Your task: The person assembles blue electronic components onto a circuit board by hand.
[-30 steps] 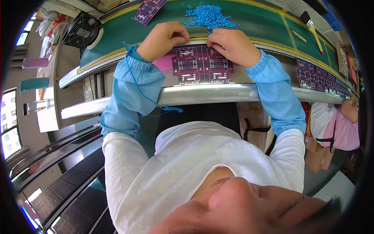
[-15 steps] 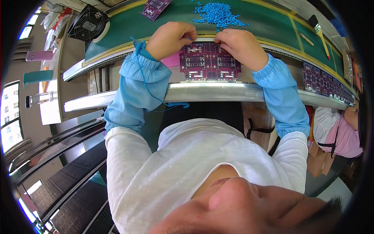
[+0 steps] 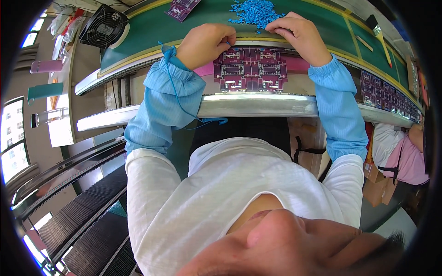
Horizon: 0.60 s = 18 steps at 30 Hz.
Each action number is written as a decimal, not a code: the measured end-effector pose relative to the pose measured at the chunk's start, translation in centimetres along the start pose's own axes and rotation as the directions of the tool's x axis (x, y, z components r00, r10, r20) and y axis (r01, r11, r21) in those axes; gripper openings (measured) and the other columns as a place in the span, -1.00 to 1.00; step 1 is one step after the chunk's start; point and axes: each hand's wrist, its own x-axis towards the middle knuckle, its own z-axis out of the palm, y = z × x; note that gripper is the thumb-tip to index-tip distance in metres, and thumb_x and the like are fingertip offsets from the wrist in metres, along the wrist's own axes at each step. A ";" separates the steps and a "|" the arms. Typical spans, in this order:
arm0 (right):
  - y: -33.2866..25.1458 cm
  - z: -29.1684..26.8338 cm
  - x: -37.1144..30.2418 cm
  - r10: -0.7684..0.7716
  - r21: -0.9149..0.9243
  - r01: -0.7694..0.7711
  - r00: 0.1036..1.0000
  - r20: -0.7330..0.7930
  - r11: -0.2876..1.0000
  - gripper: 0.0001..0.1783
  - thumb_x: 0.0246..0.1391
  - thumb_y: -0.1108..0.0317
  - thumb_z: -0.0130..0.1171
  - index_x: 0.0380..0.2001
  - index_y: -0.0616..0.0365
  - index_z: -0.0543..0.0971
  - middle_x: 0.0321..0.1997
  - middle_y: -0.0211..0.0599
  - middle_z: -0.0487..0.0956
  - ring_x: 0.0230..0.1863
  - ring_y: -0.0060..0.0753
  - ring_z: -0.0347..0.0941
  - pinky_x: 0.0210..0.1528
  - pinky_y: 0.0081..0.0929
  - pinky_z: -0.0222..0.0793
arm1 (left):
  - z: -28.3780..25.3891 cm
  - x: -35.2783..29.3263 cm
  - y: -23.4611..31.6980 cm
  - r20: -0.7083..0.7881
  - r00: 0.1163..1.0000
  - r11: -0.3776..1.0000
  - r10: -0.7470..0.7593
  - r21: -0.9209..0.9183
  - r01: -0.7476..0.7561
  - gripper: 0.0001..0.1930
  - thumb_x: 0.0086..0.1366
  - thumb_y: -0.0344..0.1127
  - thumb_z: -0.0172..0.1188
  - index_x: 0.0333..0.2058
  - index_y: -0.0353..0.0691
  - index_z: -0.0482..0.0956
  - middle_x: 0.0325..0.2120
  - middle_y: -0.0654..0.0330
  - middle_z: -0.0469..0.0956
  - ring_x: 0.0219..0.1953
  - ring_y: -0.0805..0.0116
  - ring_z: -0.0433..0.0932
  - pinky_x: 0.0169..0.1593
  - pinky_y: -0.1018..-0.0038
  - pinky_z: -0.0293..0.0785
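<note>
The purple circuit board (image 3: 251,70) lies upper centre, seemingly edge-supported by metal rails (image 3: 258,106). My left hand (image 3: 206,42) pinches a tiny blue component (image 3: 228,44); my right hand (image 3: 302,35), beside the handy blue component pile (image 3: 254,13), has a grip I cannot tell.

- The left hand (image 3: 206,44) mostly hides a blue piece (image 3: 228,44)
- Whether the right hand (image 3: 299,35) grips anything is unclear
- The top edge crops the far-left board (image 3: 183,8)
- Single bits in the blue pile (image 3: 256,13) are too small to tell
</note>
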 end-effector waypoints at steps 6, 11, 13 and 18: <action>-1.3 -0.6 0.4 -0.002 0.032 0.003 1.000 -0.021 0.999 -0.80 0.21 0.52 0.26 -0.10 0.15 0.65 -0.27 -0.29 0.61 -0.21 -0.35 0.56 -0.14 -0.46 0.50 | 0.0 0.0 0.2 -0.001 1.000 0.999 0.025 0.048 -0.025 -0.85 0.14 -0.44 0.32 -0.27 -0.16 0.62 -0.42 0.11 0.60 -0.33 0.04 0.61 -0.28 0.19 0.50; -1.4 -1.0 0.0 0.163 0.240 -0.177 0.984 0.079 0.954 -0.81 0.16 0.56 0.27 -0.14 0.22 0.59 -0.24 -0.28 0.62 -0.22 -0.41 0.58 -0.12 -0.51 0.52 | -0.1 0.0 0.3 0.043 0.999 0.998 0.027 0.054 -0.030 -0.82 0.17 -0.53 0.34 -0.23 -0.23 0.64 -0.38 0.09 0.60 -0.36 0.17 0.62 -0.26 0.33 0.54; -1.5 -1.3 -0.2 0.094 0.258 -0.119 0.990 0.106 0.959 -0.84 0.13 0.55 0.30 -0.20 0.22 0.61 -0.30 -0.18 0.67 -0.25 -0.27 0.64 -0.16 -0.37 0.56 | -0.1 0.1 0.3 0.063 0.998 0.999 0.017 0.029 -0.019 -0.83 0.17 -0.54 0.33 -0.24 -0.24 0.64 -0.37 0.09 0.60 -0.35 0.17 0.62 -0.25 0.34 0.54; -1.5 -0.9 -0.3 -0.033 0.217 -0.004 0.985 0.167 0.976 -0.84 0.13 0.52 0.30 -0.21 0.20 0.60 -0.30 -0.18 0.67 -0.23 -0.20 0.65 -0.15 -0.32 0.57 | -0.1 -0.1 0.3 0.026 0.999 0.999 0.031 0.014 -0.032 -0.83 0.17 -0.56 0.33 -0.24 -0.27 0.63 -0.36 0.09 0.61 -0.33 0.19 0.64 -0.23 0.36 0.55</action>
